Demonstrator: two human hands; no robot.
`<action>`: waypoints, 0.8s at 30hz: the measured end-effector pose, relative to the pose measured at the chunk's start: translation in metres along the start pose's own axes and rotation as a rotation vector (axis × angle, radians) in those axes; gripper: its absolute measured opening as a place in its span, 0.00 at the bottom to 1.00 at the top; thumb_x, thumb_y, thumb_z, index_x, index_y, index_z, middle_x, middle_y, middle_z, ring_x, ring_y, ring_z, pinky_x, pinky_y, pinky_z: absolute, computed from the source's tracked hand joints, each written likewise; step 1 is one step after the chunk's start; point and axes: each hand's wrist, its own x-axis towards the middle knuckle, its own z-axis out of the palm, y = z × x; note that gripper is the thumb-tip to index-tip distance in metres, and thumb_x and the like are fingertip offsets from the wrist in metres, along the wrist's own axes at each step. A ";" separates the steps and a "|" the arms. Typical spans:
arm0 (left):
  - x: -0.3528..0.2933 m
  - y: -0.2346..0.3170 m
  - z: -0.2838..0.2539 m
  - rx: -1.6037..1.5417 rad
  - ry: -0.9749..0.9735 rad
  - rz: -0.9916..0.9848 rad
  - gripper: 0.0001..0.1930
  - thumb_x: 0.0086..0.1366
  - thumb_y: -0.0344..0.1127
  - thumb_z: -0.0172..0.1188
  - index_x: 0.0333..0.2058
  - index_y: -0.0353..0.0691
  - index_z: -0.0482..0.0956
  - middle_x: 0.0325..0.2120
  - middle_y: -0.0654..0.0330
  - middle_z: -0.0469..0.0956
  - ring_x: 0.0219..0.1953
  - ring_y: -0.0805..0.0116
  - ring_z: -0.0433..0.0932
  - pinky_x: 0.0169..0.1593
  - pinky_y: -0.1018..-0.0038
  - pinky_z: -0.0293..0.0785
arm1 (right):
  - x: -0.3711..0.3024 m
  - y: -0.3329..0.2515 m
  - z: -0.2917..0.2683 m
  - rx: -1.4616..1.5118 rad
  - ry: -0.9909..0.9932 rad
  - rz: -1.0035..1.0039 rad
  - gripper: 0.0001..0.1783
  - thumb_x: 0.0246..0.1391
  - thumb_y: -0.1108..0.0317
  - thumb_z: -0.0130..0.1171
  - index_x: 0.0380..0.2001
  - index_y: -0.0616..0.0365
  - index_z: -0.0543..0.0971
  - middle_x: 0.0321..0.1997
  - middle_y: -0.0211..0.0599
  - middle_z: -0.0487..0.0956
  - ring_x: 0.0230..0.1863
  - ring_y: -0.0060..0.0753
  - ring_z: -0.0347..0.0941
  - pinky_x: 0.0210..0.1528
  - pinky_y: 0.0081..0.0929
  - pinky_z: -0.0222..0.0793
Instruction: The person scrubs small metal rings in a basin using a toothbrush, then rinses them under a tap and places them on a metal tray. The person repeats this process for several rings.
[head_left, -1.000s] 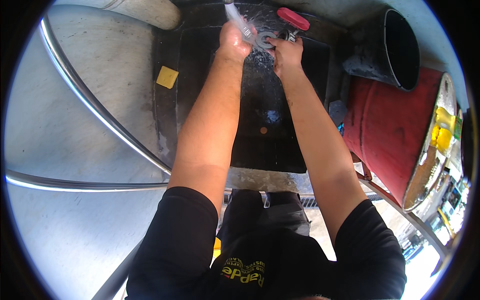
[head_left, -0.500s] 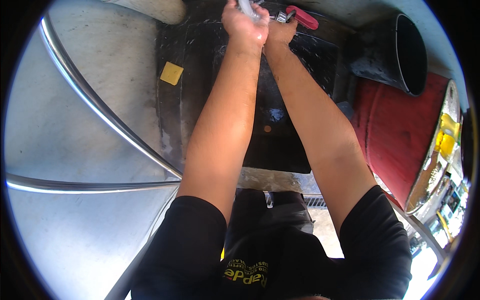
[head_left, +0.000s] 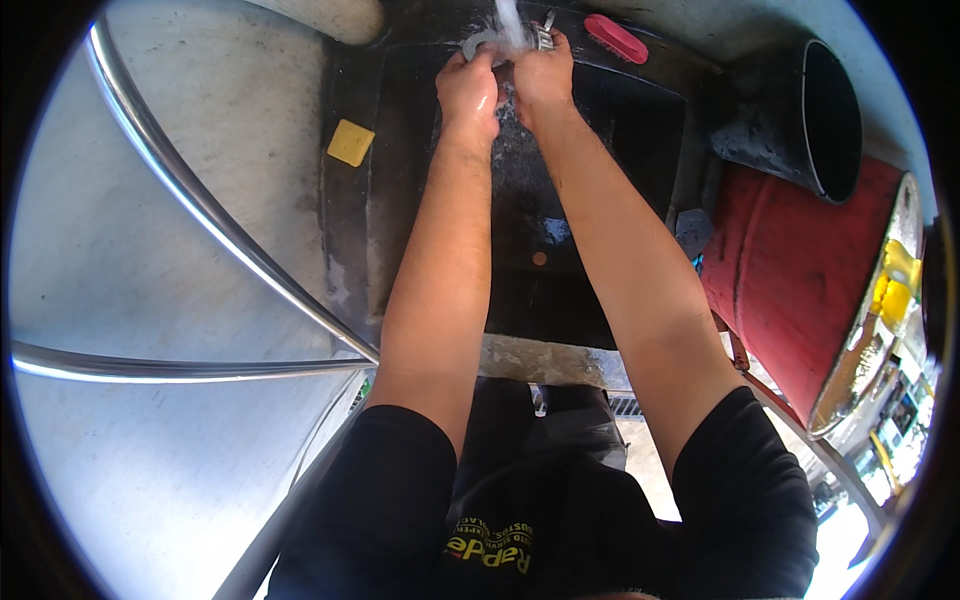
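Left hand: fingers pinching grey ring beside falling water, over black sink. Right hand: fingers curled at metal part, exact grip unclear. Pink brush right, yellow sponge left.

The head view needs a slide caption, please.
Bare left hand holding grey ring, right hand holding silver metal part, under running water.
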 end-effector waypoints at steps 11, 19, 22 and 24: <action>-0.021 -0.002 -0.010 0.154 -0.183 0.137 0.16 0.69 0.35 0.63 0.55 0.46 0.78 0.45 0.66 0.81 0.43 0.74 0.78 0.38 0.70 0.78 | 0.004 -0.015 -0.057 0.247 -0.184 0.270 0.21 0.70 0.56 0.55 0.52 0.64 0.73 0.51 0.47 0.79 0.55 0.49 0.77 0.54 0.54 0.80; -0.019 0.003 -0.028 -0.238 -0.160 0.016 0.16 0.65 0.30 0.60 0.51 0.43 0.78 0.45 0.61 0.79 0.40 0.66 0.80 0.37 0.66 0.79 | 0.001 -0.019 -0.046 0.254 -0.300 0.331 0.24 0.72 0.57 0.37 0.54 0.68 0.71 0.50 0.54 0.81 0.52 0.51 0.80 0.54 0.51 0.82; -0.020 -0.002 -0.037 -0.100 -0.101 0.030 0.12 0.65 0.34 0.63 0.47 0.44 0.81 0.40 0.63 0.80 0.37 0.71 0.80 0.35 0.71 0.75 | -0.004 -0.016 -0.042 0.164 -0.305 0.376 0.26 0.73 0.58 0.32 0.56 0.70 0.69 0.49 0.56 0.81 0.52 0.53 0.81 0.53 0.54 0.84; -0.021 -0.008 -0.046 0.168 -0.116 0.065 0.13 0.65 0.36 0.66 0.47 0.45 0.82 0.37 0.65 0.82 0.38 0.72 0.79 0.37 0.70 0.74 | -0.009 -0.008 -0.038 0.150 -0.235 0.399 0.24 0.73 0.58 0.34 0.56 0.68 0.70 0.47 0.53 0.81 0.51 0.51 0.81 0.51 0.56 0.84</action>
